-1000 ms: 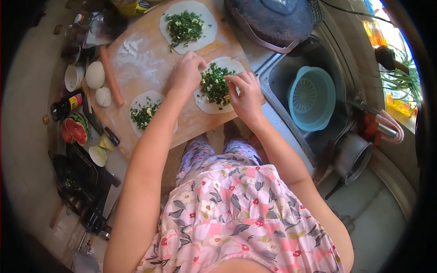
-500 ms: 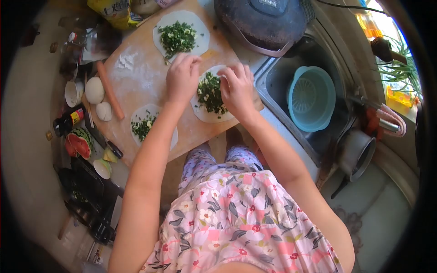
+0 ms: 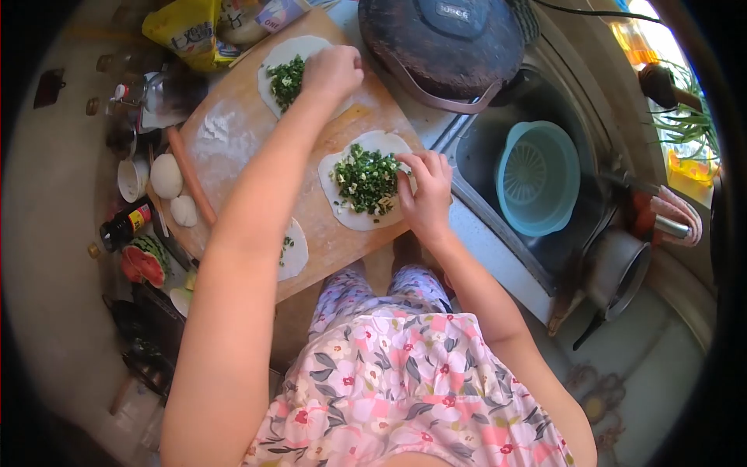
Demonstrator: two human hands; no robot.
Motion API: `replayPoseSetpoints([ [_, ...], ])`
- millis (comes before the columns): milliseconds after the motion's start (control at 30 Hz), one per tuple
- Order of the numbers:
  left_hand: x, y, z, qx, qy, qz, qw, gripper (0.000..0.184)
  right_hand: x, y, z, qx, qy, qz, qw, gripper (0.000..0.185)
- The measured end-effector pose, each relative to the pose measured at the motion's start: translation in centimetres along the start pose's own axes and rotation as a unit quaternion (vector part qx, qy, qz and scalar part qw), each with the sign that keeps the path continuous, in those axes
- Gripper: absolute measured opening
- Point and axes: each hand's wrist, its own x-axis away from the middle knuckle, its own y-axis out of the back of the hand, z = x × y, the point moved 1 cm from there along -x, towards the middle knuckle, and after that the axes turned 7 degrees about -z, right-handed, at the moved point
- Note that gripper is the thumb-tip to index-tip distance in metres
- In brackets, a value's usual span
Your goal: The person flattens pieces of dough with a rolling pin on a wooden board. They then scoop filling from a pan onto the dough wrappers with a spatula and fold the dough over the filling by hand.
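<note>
My left hand point(image 3: 333, 71) is closed, its fingers curled over the right side of the far round dough wrapper point(image 3: 305, 47). Chopped greens point(image 3: 286, 81) lie on that wrapper beside the hand; whatever the fingertips hold is hidden. At the right edge of the middle dough wrapper point(image 3: 385, 140), my right hand point(image 3: 428, 191) has thumb and fingers bent together against the heap of greens and pale bits point(image 3: 366, 179). I cannot make out what is between them. A third wrapper point(image 3: 296, 251) with greens is partly covered by my left forearm.
The floured wooden board point(image 3: 241, 167) carries a rolling pin point(image 3: 191, 175) and dough balls point(image 3: 166, 176) at its left. A dark lidded appliance point(image 3: 443, 47) stands behind right. A blue basin point(image 3: 572, 179) sits in the sink. Cut watermelon point(image 3: 144, 263) and bottles line the left.
My left hand has moved away from the middle wrapper, up over the far one. My right hand has shifted slightly right and down to the middle wrapper's edge, uncovering more of the greens.
</note>
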Motion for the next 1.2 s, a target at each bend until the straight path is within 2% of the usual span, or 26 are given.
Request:
replayPoseSetpoints([
  [33,0.2,0.7,0.4,-0.034,-0.019,-0.045,0.998,0.014,-0.2,0.1,-0.1,0.0,-0.001,-0.003,1.0,0.03],
  [233,1.9,4.2,4.2,-0.033,0.007,-0.159,0.987,0.016,-2.1,-1.3,-0.3,-0.027,0.023,0.0,0.999,0.028],
  [300,2.5,4.0,4.3,-0.015,-0.006,-0.147,0.989,0.014,-3.3,-2.6,-0.1,-0.021,0.034,0.019,0.999,0.029],
  [367,3.0,3.7,4.0,0.006,-0.021,-0.15,0.988,0.014,-4.9,-4.7,0.3,0.0,0.04,0.048,0.998,0.033],
  [433,3.6,3.5,3.7,0.028,-0.036,-0.169,0.985,0.014,-6.5,-6.8,1.2,0.027,0.049,0.018,0.998,0.043],
  [567,5.9,4.8,3.8,0.068,0.021,-0.269,0.961,0.016,-8.0,-12.5,1.7,0.066,0.002,-0.041,0.997,0.063],
  [633,7.8,5.1,4.5,0.091,0.039,-0.28,0.955,0.016,-8.4,-12.3,2.9,-0.087,-0.002,-0.03,0.996,0.063],
  [667,8.8,5.2,4.8,0.095,0.052,-0.279,0.954,0.016,-8.6,-12.1,3.5,-0.163,-0.004,-0.024,0.986,0.063],
  [700,10.0,5.4,5.2,0.099,0.066,-0.277,0.954,0.017,-8.7,-11.9,3.7,-0.178,0.021,-0.02,0.984,0.063],
  [833,12.7,4.2,7.3,0.139,0.114,-0.259,0.949,0.021,-7.6,-13.5,2.9,-0.055,-0.062,-0.045,0.996,0.064],
  [933,14.0,1.8,9.4,0.191,0.196,-0.253,0.928,0.029,-7.8,-12.5,3.8,-0.111,0.009,0.008,0.994,0.065],
  [967,14.4,0.9,10.1,0.212,0.226,-0.255,0.916,0.033,-7.8,-12.1,4.0,-0.103,0.001,-0.013,0.995,0.062],
  [1067,14.8,-0.2,8.9,0.197,0.261,-0.179,0.928,0.031,-6.8,-11.7,3.2,-0.07,-0.027,-0.037,0.997,0.057],
  [1200,13.4,-0.6,5.9,0.437,0.325,-0.234,0.805,0.042,-5.4,-10.7,3.8,-0.105,-0.034,-0.028,0.994,0.054],
])
